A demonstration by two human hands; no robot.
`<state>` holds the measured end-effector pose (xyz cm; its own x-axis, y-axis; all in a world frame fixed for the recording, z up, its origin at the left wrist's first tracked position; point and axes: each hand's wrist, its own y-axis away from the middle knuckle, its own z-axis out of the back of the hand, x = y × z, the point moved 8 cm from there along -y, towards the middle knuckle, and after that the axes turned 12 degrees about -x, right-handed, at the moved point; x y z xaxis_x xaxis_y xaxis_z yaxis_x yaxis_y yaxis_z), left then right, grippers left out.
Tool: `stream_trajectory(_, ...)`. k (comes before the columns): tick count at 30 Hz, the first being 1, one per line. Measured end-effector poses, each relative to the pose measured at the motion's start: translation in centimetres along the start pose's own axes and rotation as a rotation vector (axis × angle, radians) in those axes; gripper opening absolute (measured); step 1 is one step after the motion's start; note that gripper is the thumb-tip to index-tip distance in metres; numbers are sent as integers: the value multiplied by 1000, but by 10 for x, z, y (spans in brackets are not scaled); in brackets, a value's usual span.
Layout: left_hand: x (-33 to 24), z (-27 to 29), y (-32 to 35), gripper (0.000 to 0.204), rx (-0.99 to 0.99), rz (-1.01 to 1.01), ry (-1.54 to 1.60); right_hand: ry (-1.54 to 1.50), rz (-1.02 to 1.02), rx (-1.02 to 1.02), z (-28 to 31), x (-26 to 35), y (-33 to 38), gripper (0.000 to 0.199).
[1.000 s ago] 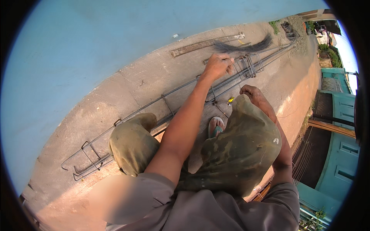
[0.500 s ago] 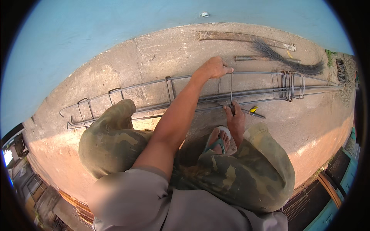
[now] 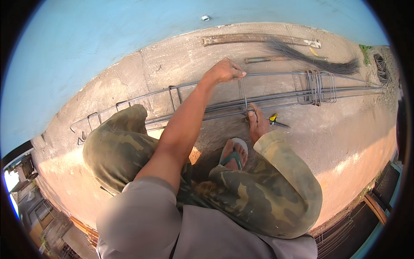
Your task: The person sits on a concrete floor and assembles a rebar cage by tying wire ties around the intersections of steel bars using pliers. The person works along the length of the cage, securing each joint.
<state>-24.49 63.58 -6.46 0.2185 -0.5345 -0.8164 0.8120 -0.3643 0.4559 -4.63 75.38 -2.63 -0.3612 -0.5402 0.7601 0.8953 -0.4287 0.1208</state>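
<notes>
A long cage of steel reinforcing bars (image 3: 276, 100) lies across the ground in front of me. My left hand (image 3: 225, 70) is closed at the far bar, thumb and fingers pinching the top corner of a bent-rod stirrup (image 3: 245, 93). At the stirrup's near end, my right hand (image 3: 258, 123) has its thumb and fingers closed around the corner by the near bar, with the index finger pointing up. Whether a tie wire is between them is too small to tell. A yellow-and-black-handled tool (image 3: 274, 119) lies just right of that hand.
Several stirrups (image 3: 317, 88) are bunched on the bars at right; others (image 3: 173, 97) stand spaced out at left. Beyond lie a bundle of thin dark wire (image 3: 319, 60), a rusty rod (image 3: 263, 59) and a flat metal length (image 3: 241, 39) along the blue wall (image 3: 129, 26).
The view has shifted, moving most things leftward. The stirrup's two sides now appear closer together. My right index finger has straightened upward; my left hand keeps to the far bar.
</notes>
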Motion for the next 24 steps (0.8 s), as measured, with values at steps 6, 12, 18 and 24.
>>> stream_trajectory(6, 10, 1, -1, 26, -63, 36, 18, 120, 60, -99, 30, 4, -28, 45)
stream_trajectory(12, 7, -5, -7, 25, -26, 31, 17, 734, 159, 173, 28, -10, -28, 48)
stream_trajectory(18, 5, 5, 3, 24, -39, 63, -7, 801, 479, 282, 26, -27, -46, 39)
stream_trajectory(24, 1, -5, -5, 25, -41, 13, 38, 549, 742, 29, 45, -51, -102, 33)
